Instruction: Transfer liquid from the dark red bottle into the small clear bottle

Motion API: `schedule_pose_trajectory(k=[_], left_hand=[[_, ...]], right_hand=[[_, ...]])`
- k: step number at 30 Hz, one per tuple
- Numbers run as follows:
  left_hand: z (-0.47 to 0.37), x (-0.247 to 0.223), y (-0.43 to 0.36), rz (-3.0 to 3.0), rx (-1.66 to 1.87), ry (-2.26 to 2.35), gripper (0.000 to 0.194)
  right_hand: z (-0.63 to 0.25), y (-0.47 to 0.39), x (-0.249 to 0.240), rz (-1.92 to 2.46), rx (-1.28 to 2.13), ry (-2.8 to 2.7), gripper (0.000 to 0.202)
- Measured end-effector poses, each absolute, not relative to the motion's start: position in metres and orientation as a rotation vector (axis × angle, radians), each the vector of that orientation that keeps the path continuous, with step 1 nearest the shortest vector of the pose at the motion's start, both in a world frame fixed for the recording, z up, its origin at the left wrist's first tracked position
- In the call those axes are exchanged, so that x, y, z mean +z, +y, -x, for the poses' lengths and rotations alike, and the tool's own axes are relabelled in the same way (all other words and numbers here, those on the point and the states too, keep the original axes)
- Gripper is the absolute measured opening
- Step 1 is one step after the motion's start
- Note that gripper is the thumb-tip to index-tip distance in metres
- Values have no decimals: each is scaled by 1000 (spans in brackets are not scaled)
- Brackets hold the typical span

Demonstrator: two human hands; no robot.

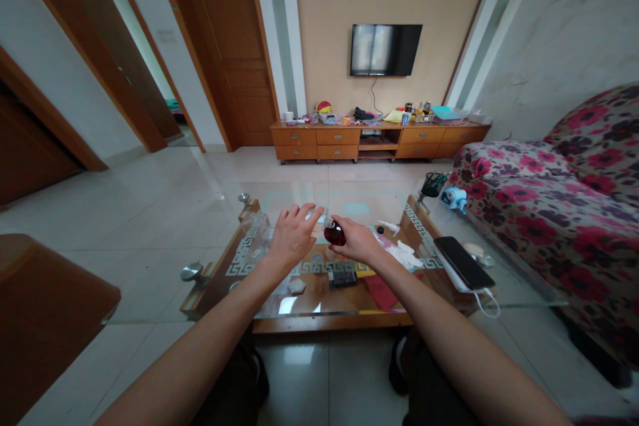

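Note:
My right hand [355, 239] is wrapped round a small dark reddish-brown bottle [333, 234], held over the glass coffee table [299, 309]. Just left of the bottle is my left hand [293, 233], its fingers stretched forward and apart; I see nothing plainly held in it. A small black round piece, perhaps a cap [380, 230], lies beyond my right hand. Crumpled white tissue [403, 254] rests beside my right wrist. Between my forearms a dark rectangular object [343, 277] shows at the table.
A black phone [464, 261] with a white cable lies at the table's right. Clear glassware [255, 226] stands at the left. A black mesh pen holder [432, 184] and a blue-white toy [454, 198] are at the far right corner, near the flowered sofa [549, 193].

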State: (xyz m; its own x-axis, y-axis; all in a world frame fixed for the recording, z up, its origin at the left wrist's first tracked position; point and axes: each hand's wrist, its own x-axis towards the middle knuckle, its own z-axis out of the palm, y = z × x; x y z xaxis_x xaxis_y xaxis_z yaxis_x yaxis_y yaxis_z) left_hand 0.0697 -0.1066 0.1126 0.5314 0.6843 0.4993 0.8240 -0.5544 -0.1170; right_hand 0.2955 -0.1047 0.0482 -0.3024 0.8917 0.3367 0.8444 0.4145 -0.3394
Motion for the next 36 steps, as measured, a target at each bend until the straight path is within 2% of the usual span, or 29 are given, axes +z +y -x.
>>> schedule_pose_trajectory(k=[36], left_hand=[[-70,115,-107,2433,-566,-1225,72]], right_hand=[[-294,-107,52,1497,101,-2232,83]])
